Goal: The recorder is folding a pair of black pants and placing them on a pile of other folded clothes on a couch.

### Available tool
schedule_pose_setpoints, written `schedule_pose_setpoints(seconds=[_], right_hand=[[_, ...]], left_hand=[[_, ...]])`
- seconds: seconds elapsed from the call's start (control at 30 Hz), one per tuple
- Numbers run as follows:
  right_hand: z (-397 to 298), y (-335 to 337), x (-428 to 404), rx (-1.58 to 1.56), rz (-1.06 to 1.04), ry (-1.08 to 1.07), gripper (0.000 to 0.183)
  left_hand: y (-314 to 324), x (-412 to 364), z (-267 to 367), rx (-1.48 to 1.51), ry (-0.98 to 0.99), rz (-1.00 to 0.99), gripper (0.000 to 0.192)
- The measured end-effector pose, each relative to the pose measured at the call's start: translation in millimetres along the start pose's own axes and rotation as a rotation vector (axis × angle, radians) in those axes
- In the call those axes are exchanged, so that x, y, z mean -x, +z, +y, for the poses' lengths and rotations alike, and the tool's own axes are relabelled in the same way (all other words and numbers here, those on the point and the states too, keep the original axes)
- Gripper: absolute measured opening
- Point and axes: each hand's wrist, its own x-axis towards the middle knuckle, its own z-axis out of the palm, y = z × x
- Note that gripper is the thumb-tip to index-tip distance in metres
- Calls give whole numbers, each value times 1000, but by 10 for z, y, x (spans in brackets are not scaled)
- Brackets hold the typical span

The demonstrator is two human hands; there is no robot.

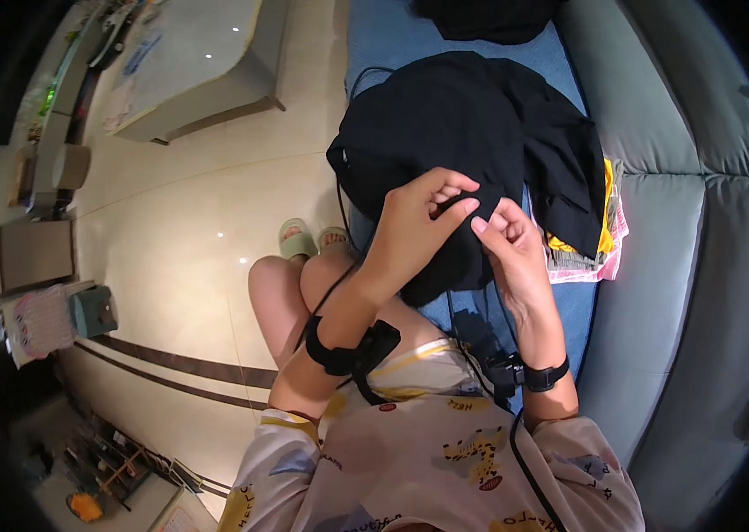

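A black garment [434, 120] lies bunched on the blue sofa seat cover [381, 26] beside my legs. My left hand [421, 209] holds a fold of its dark cloth between thumb and fingers. Close by on the right, my right hand [514, 239] pinches the same fold, the two thumbs nearly meeting. The garment's right part drapes over a stack of folded clothes [577, 274], where pink, grey and yellow cloth shows. Which part of the garment is between my fingers I cannot tell.
Another black cloth [494, 20] lies farther along the seat. The grey sofa backrest [660, 246] rises on the right. Black cables [341, 206] run by my arms, and devices are strapped to both wrists. A low table [182, 60] stands on the tiled floor [168, 219].
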Motion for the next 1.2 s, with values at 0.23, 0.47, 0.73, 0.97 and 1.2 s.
schedule_pose_setpoints(seconds=[0.23, 0.47, 0.73, 0.97, 1.2], right_hand=[[112, 353, -234, -44, 314, 145, 8], [-67, 464, -174, 29, 412, 181, 5], [23, 213, -7, 142, 343, 41, 5], [169, -143, 316, 278, 199, -36, 4], [182, -320, 608, 351, -22, 55, 28]], left_hand=[[-360, -420, -201, 74, -19, -78, 19], [-366, -456, -38, 61, -13, -69, 17], [-157, -254, -82, -150, 136, -23, 13], [182, 185, -53, -384, 281, 60, 10], [332, 596, 5, -597, 334, 33, 12]])
